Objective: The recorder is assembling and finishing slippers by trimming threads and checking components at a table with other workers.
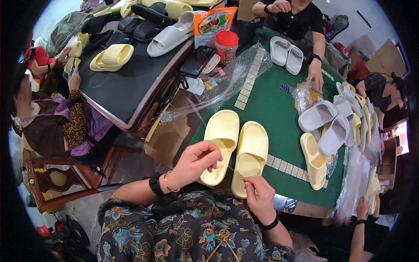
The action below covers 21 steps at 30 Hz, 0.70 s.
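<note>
Two pale yellow slides lie side by side in front of me, toes pointing away: a left slipper [221,129] and a right slipper [252,146]. My left hand [198,159] is closed, its fingers curled over the inner edge of the left slipper's footbed. Close above the heel of the right slipper, my right hand [260,196] is closed in a pinch. Whatever either hand holds is too small or too hidden to make out. A black band and a gold bangle sit at my left wrist, a black band at my right.
On the green table [270,113] a heap of grey and yellow slippers [336,126] lies at right, near plastic wrapping [353,183]. Clear plastic strands [205,102] lie far left, by a red-lidded jar [226,46]. Co-workers sit around; one co-worker's hand [315,75] reaches in opposite.
</note>
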Available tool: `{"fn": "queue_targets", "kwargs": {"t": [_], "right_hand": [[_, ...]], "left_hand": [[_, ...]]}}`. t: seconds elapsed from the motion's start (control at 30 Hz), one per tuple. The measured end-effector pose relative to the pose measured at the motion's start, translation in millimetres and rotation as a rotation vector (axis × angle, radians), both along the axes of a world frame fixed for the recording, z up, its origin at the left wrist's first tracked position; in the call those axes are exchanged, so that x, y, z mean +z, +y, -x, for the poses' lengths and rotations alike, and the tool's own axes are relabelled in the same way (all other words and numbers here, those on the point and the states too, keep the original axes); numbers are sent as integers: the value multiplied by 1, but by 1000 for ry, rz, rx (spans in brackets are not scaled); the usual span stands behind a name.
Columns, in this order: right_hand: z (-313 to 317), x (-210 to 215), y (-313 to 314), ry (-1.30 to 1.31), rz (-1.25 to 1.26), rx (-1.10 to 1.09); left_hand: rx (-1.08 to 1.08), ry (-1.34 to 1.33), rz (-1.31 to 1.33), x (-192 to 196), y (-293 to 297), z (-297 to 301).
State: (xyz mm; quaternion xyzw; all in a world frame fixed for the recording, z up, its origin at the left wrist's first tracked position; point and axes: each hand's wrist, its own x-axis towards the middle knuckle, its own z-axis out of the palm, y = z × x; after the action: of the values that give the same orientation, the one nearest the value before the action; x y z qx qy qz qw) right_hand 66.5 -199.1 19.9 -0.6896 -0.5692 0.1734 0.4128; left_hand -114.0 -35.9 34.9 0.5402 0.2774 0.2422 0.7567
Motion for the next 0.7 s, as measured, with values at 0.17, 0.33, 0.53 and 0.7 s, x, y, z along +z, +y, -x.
{"fn": "queue_targets", "kwargs": {"t": [0.17, 0.33, 0.53, 0.7], "right_hand": [[-9, -13, -15, -23, 94, 91], [-10, -26, -25, -66, 224, 215], [-10, -25, -22, -87, 308, 249], [-14, -29, -13, -96, 329, 247]], "left_hand": [[-324, 433, -139, -4, 1, 20], [-581, 651, -79, -15, -3, 34], [-723, 677, 35, -36, -9, 39], [-652, 734, 67, -38, 1, 27]]}}
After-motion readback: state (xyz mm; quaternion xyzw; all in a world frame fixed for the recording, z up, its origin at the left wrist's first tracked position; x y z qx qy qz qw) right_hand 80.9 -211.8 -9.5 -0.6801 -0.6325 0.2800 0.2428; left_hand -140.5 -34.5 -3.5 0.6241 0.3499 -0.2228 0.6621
